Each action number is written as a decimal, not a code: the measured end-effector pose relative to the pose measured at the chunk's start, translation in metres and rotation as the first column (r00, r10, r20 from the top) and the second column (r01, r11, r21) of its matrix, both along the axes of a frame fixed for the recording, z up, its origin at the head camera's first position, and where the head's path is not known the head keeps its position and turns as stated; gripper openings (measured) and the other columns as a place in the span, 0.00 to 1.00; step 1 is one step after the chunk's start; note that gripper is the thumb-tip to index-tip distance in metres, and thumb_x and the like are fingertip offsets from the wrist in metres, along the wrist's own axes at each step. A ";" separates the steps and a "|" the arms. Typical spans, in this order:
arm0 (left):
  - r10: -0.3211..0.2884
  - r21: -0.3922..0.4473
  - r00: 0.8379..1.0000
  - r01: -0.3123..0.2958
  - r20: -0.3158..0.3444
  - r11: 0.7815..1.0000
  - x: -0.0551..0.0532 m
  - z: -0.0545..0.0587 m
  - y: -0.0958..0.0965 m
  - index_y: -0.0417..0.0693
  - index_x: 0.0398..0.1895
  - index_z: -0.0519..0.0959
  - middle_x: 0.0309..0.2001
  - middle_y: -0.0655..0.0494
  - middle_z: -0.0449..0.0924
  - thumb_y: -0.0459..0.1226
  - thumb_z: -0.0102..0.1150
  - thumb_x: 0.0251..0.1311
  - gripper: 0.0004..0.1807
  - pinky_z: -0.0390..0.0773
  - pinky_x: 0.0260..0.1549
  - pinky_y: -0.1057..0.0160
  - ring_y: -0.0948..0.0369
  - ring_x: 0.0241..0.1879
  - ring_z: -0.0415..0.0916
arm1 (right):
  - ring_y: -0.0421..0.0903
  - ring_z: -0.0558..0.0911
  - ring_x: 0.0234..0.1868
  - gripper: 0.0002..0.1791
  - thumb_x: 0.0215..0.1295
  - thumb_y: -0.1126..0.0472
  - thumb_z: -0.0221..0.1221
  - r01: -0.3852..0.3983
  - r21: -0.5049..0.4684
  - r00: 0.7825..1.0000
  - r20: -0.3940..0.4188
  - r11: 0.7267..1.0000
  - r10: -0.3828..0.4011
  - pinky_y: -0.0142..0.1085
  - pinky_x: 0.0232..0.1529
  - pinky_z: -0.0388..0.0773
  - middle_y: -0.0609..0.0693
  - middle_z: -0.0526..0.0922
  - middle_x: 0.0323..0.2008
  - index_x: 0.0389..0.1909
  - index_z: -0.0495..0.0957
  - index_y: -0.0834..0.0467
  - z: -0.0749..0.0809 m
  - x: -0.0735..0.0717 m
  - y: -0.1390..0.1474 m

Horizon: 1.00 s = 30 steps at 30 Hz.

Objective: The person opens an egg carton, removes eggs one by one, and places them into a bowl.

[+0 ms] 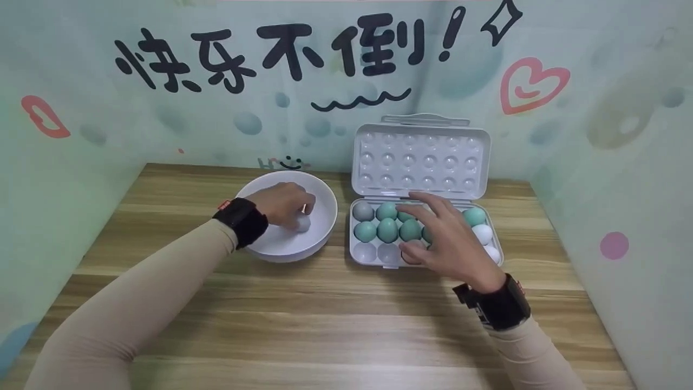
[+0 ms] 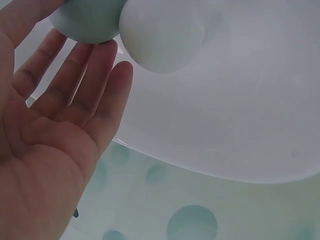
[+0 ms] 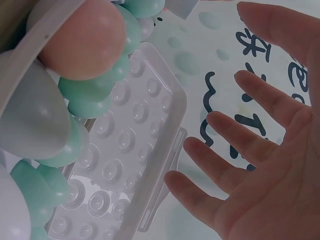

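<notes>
In the head view, we see a smooth white round bowl [image 1: 320, 230] on a brown wood-grain table [image 1: 303, 325], with the left hand [image 1: 281, 203] reaching down inside it, fingers bent; a pale egg [image 1: 303, 223] lies just beneath these fingers. To the bowl's right stands a white plastic egg box [image 1: 373, 264], its dimpled lid [image 1: 419, 185] raised behind it. We note in its cups a row of turquoise-green eggs [image 1: 387, 231] and, at the right side, glossy white eggs [image 1: 482, 234]; the right hand [image 1: 460, 244] hovers over this box, partly hiding its contents. In the left wrist view, we find a smooth grey-green egg [image 2: 92, 20] between the thumb and the gently bent fingers, its lower edge meeting the fingertips, and a whitish egg [image 2: 162, 37] touching it on the side away from the palm; we cannot tell whether the hand grips the green one or merely rests against it. In the right wrist view, we observe the right hand's fingers spread wide, holding nothing, well apart from a pinkish-brown egg [image 3: 85, 40] among its neighbours in the box.
</notes>
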<state>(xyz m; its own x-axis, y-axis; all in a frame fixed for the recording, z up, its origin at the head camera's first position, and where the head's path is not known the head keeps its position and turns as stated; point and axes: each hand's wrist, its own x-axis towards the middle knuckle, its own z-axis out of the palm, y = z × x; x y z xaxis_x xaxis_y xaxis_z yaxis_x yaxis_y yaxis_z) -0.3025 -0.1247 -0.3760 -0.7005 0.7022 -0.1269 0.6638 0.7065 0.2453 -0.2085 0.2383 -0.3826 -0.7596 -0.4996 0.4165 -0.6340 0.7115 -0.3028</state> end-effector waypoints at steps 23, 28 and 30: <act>0.173 0.237 0.967 -0.126 -0.187 0.963 0.042 0.026 0.027 0.51 0.67 0.77 0.65 0.48 0.78 0.44 0.71 0.67 0.27 0.74 0.65 0.42 0.48 0.66 0.73 | 0.59 0.74 0.71 0.30 0.62 0.61 0.73 -0.006 0.036 0.996 0.093 0.999 0.002 0.55 0.65 0.77 0.57 0.73 0.73 0.66 0.80 0.54 -0.003 -0.001 0.005; 0.194 0.313 0.954 -0.117 -0.227 0.943 0.056 0.023 0.036 0.53 0.69 0.76 0.68 0.50 0.75 0.44 0.73 0.64 0.31 0.76 0.63 0.39 0.47 0.69 0.71 | 0.60 0.76 0.69 0.30 0.59 0.61 0.76 -0.025 0.040 0.997 0.080 0.999 0.022 0.56 0.64 0.78 0.60 0.74 0.70 0.64 0.82 0.56 -0.007 -0.003 0.005; 0.195 0.336 0.953 -0.110 -0.231 0.935 0.061 0.020 0.040 0.53 0.70 0.75 0.70 0.49 0.74 0.45 0.74 0.63 0.32 0.75 0.64 0.39 0.47 0.70 0.70 | 0.61 0.76 0.68 0.30 0.58 0.61 0.77 -0.031 0.050 0.996 0.082 0.998 0.027 0.56 0.64 0.78 0.61 0.75 0.69 0.63 0.82 0.57 -0.009 -0.004 0.006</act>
<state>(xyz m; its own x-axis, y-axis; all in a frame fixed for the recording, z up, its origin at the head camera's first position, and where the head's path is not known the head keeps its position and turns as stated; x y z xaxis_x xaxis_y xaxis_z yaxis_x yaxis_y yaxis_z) -0.2419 -0.0844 -0.3559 -0.7811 0.5575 0.2814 0.6237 0.7184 0.3080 -0.2124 0.2440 -0.3915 -0.7747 -0.5409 0.3276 -0.6295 0.7090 -0.3180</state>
